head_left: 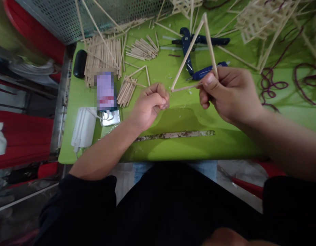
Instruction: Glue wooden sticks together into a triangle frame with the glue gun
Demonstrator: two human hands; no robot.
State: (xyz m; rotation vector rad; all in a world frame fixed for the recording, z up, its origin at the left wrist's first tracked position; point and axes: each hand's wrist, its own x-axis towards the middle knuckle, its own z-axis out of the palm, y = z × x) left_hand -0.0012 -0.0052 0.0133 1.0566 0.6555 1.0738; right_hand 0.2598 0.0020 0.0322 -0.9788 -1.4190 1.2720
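Between the thumb and fingers of my right hand [229, 90] is one corner of a triangle of wooden sticks [188, 56], raised above the green table. Its lower left corner points toward my left hand [153, 102], which is closed in a pinch just beside it. I cannot make out what, if anything, those fingertips hold. Behind the triangle lie a dark blue glue gun [187, 51] and a blue pen-like tool [202, 72]. Left of my left hand sits a bundle of short sticks [126, 91].
Long sticks [103, 51] are piled at the back left by a phone [106, 89] and a white power bank [83, 128]. Stick lattices [260, 20] and purple cord [270, 82] occupy the right. A mottled flat strip [188, 134] lies near the table's front edge [173, 157].
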